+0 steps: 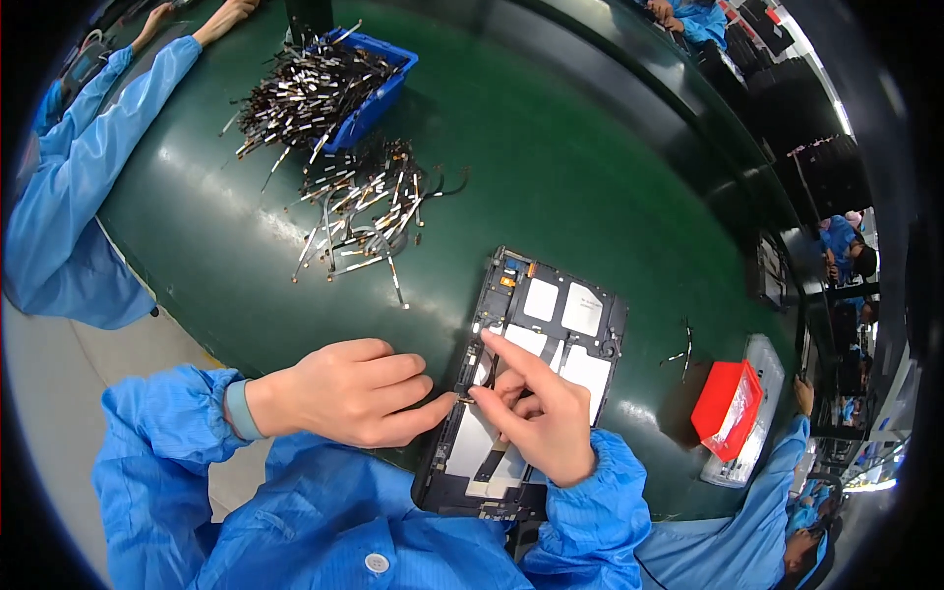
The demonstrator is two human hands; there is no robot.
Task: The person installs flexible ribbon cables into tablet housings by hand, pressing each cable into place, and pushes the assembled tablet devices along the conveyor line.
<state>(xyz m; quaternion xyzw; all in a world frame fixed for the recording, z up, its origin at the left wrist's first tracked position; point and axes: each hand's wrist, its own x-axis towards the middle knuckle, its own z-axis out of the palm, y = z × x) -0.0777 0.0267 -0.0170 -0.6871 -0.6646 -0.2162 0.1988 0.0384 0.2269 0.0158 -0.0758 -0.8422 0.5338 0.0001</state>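
An opened tablet [587, 374] with a black frame and pale battery panels lies at a slant on the green table before me. My left hand [359, 395] comes from the left, its fingers curled and the index fingertip at the tablet's left edge. What those fingers may pinch is too small to make out. Over the tablet, my right hand [536, 408] has its index finger stretched along that same edge, while the thumb tip rests lower down, close to the left fingertip. Index and thumb are apart; the other fingers are bent. Part of the tablet's middle is hidden under this hand.
A blue bin [379, 88] overflows with thin flex cables at the far left. A loose pile of flex cables [369, 202] lies nearer. On the right are a red tray [726, 411] and a few thin strips [685, 351]. Co-workers' blue sleeves [128, 133] reach in from both sides.
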